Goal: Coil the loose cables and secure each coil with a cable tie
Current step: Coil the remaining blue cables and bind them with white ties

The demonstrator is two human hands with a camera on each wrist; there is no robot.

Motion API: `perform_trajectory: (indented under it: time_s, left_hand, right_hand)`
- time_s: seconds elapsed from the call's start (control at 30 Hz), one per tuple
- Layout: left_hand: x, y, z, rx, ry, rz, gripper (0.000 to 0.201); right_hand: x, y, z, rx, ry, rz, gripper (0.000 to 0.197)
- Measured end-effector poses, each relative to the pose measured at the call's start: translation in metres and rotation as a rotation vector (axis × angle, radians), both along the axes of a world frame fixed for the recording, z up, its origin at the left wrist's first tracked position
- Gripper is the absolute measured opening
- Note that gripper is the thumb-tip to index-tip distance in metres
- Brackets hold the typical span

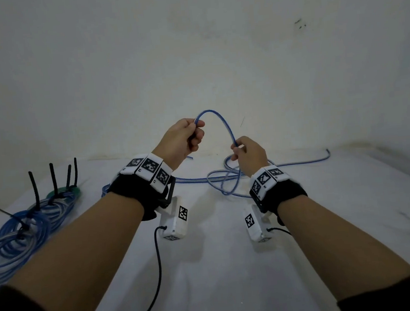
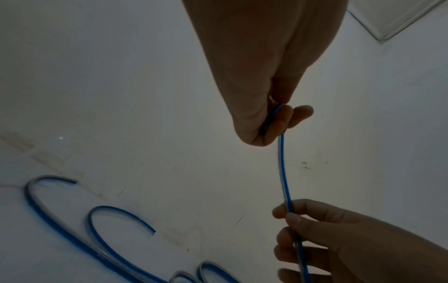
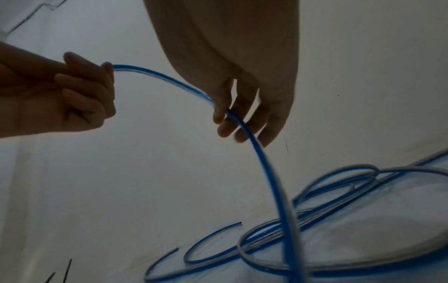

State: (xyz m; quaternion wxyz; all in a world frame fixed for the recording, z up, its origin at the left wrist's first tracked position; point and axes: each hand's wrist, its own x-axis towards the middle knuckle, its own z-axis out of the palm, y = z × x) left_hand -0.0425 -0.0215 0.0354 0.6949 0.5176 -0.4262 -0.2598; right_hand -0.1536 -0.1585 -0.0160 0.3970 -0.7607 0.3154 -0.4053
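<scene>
A loose blue cable [image 1: 220, 119] arches in the air between both hands above the white table [image 1: 221, 265]. My left hand [image 1: 185, 137] grips one end of it in curled fingers, raised higher; its fingers [image 2: 278, 124] close round the cable [image 2: 283, 172]. My right hand [image 1: 247, 151] pinches the same cable lower and to the right, where the cable [image 3: 254, 137] runs down through its fingers [image 3: 225, 124]. The rest of the cable [image 1: 225, 178] lies in slack loops on the table behind the right hand.
Several coiled blue cables [image 1: 27, 228] bound with black cable ties [image 1: 34, 187] lie at the left edge, by a green coil [image 1: 66, 192]. A loose cable stretch [image 1: 311, 159] trails to the right. A white wall [image 1: 190, 57] stands close behind.
</scene>
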Motion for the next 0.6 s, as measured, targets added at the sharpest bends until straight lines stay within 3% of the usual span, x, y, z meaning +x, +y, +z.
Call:
perform_trajectory:
  time_s: [0.23,0.37,0.47,0.6]
  left_hand:
    - [0.002,-0.010,-0.013,-0.140,-0.131,0.054,0.022]
    - [0.006,-0.018,-0.024,-0.202,-0.277,0.146,0.021]
    - [0.006,-0.021,-0.030,-0.194,-0.415,0.182,0.015]
    - [0.006,-0.020,-0.031,-0.142,-0.574,0.255,0.009]
  right_hand:
    - [0.014,0.006,0.003,-0.148,0.158,0.187,0.026]
    - [0.017,0.019,0.006,-0.129,0.148,0.289,0.024]
    - [0.019,0.027,0.003,-0.055,0.075,0.337,0.004]
    - [0.017,0.029,0.005,-0.048,0.037,0.384,0.015]
